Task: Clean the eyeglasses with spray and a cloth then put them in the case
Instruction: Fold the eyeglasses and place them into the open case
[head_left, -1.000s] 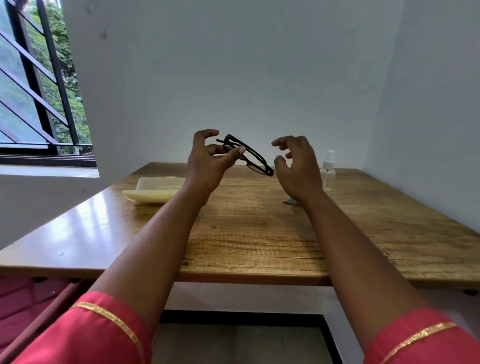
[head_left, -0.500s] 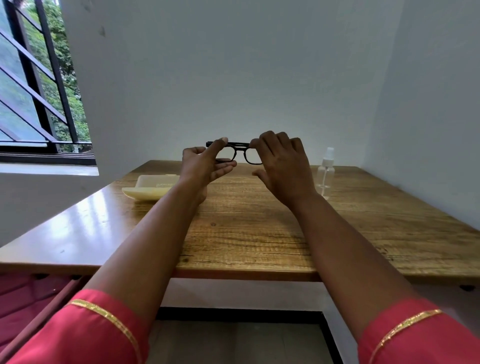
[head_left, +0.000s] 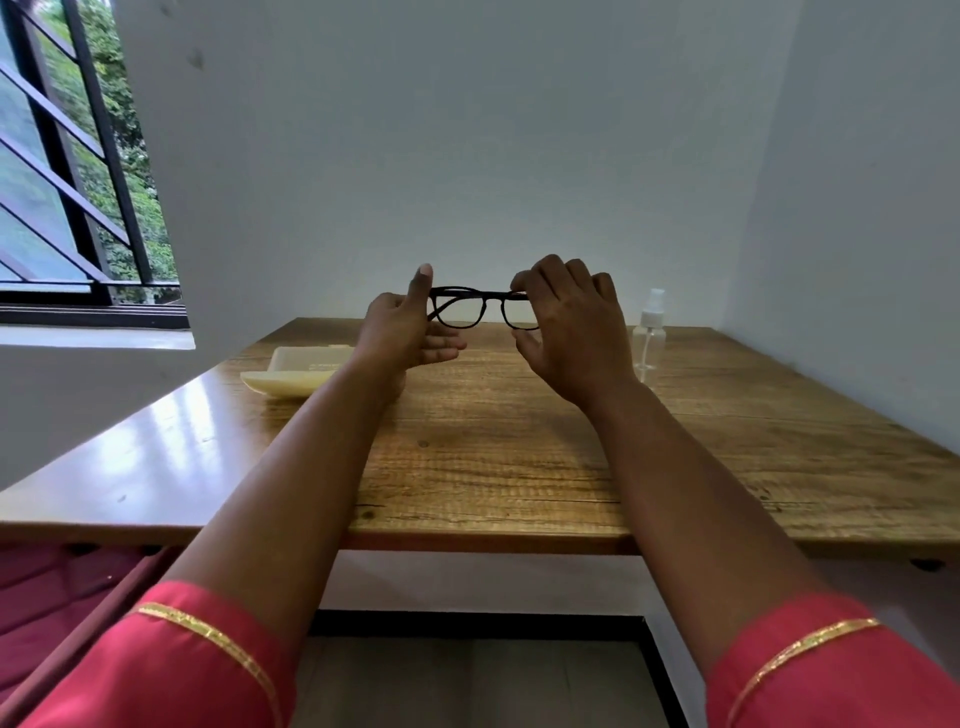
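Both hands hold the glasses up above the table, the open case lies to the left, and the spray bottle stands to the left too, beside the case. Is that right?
Not quite: the spray bottle stands on the right side of the table, apart from the case, as the head view shows. The rest holds: the left hand and right hand hold the glasses above the table.

The right hand (head_left: 571, 332) covers the right end of the eyeglasses (head_left: 480, 307); the left hand (head_left: 402, 332) covers the left hinge. The left forearm hides part of the case (head_left: 296, 371). The tabletop (head_left: 519, 457) corners run off-frame.
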